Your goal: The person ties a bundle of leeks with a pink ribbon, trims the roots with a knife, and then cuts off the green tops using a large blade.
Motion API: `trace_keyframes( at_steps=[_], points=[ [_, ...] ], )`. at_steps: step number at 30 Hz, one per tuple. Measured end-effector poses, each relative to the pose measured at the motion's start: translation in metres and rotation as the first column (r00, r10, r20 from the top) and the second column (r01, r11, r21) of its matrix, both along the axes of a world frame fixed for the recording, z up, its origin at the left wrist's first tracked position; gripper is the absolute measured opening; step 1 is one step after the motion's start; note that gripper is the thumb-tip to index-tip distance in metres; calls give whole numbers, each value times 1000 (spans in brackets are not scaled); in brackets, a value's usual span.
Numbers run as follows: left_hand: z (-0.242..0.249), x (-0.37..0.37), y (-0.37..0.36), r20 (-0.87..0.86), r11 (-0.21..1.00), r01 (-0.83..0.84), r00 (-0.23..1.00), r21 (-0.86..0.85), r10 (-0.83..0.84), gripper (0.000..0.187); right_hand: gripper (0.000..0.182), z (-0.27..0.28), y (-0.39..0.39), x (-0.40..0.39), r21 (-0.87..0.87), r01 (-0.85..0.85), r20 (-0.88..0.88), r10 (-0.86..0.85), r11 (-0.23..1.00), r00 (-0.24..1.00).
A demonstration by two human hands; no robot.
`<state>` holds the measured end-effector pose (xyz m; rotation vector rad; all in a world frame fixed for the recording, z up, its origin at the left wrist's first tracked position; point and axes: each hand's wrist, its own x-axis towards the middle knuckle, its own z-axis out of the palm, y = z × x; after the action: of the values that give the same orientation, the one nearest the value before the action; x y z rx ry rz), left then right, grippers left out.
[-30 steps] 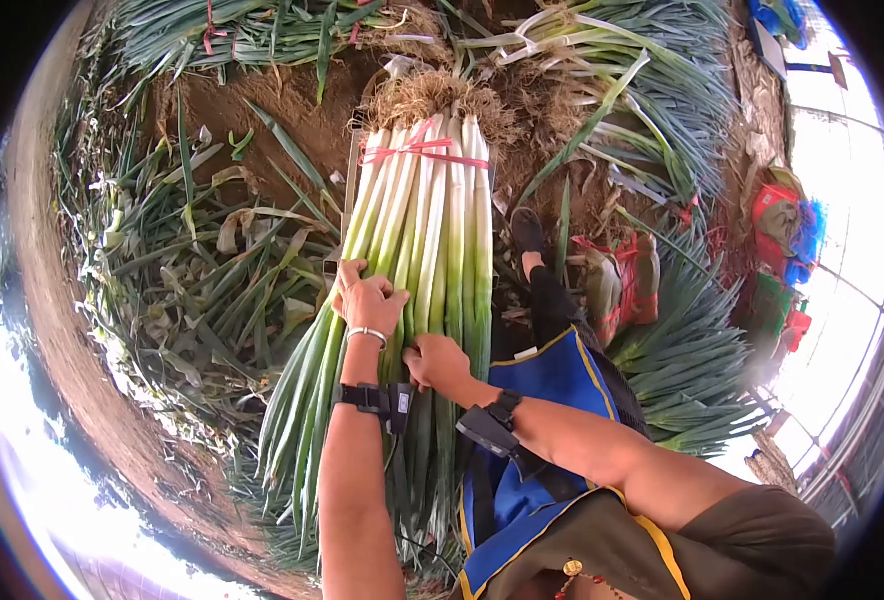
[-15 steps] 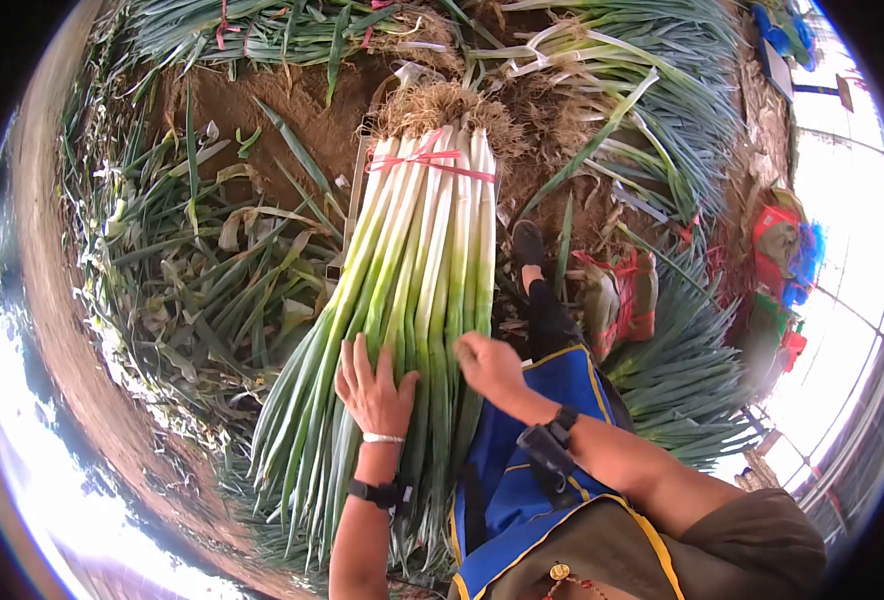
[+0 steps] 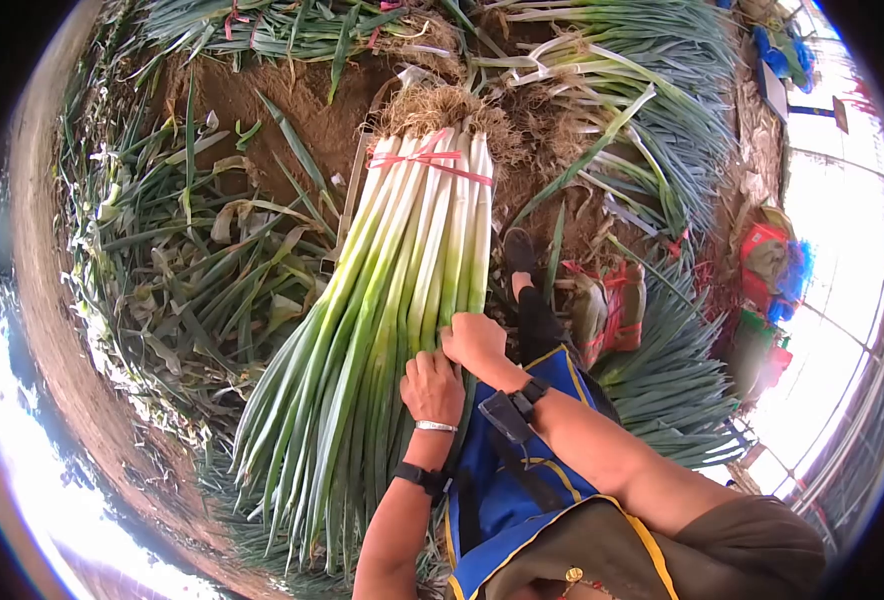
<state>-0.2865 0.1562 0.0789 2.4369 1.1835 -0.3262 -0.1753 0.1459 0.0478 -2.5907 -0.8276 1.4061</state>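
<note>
Left grip (image 3: 434, 390), right grip (image 3: 475, 343) (closure of both unclear), on one scallion bundle (image 3: 380, 300), one pink tie (image 3: 422, 157)

We see smooth, softly glossy white shanks on the long green-and-white bundle of scallions (image 3: 412, 255), its leaves duller and waxy. The tangled brown roots (image 3: 442, 108) look dry, rough and fibrous; the flat red ribbon tie (image 3: 417, 158) looks like shiny plastic. Beneath, we find matt, grainy brown soil (image 3: 222, 95), with papery wilted green leaves (image 3: 212, 290) towards its left edge. The yellow-trimmed blue apron (image 3: 492, 470) is matt cloth, the thin silver bracelet (image 3: 436, 426) polished metal.
</note>
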Motion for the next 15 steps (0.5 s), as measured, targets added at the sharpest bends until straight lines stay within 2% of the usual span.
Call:
trace_keyframes(
  at_steps=[4, 9, 15],
  points=[
    [-6, -2, -4, 83, 998, -45, 996, 50, 41, 17, 28, 1, -4, -2, 13, 62, -3, -62, 998, 998],
    [-9, -12, -4, 84, 998, 67, 994, 15, -68, 17, 26, 2, -12, -15, 53, 72, -9, -71, 996, 997],
    [-7, -15, -4, 96, 996, 89, 991, -4, -89, 17, 26, 2, -16, -16, 96, 35, -7, -35, 995, 999]
  ],
)
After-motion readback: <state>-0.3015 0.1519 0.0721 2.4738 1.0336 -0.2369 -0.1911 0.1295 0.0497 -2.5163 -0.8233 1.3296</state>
